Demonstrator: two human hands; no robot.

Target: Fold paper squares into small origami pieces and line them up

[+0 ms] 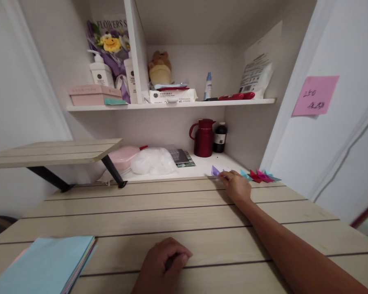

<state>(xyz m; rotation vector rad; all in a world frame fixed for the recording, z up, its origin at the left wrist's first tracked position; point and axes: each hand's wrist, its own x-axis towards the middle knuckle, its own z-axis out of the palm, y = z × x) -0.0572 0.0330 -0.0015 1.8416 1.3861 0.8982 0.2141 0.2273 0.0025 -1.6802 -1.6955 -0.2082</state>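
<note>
My right hand (235, 187) reaches to the back edge of the wooden desk (159, 220), its fingers pinched on a purple folded-paper origami piece (215, 170). Part of that piece is hidden behind the fingers. Just right of this hand, a row of folded-paper pieces stands along the edge, among them a light blue one (244, 174), a red one (255, 177) and a magenta one (265, 176). My left hand (162, 265) rests near the front of the desk, fingers curled and thumb against the index finger, with nothing visible in it.
A stack of coloured paper (46, 265), light blue on top, lies front left. A small raised shelf (55, 150) on black legs stands at the left. Behind the desk are a white plastic bag (155, 161), a red thermos jug (204, 139) and a dark bottle (220, 138).
</note>
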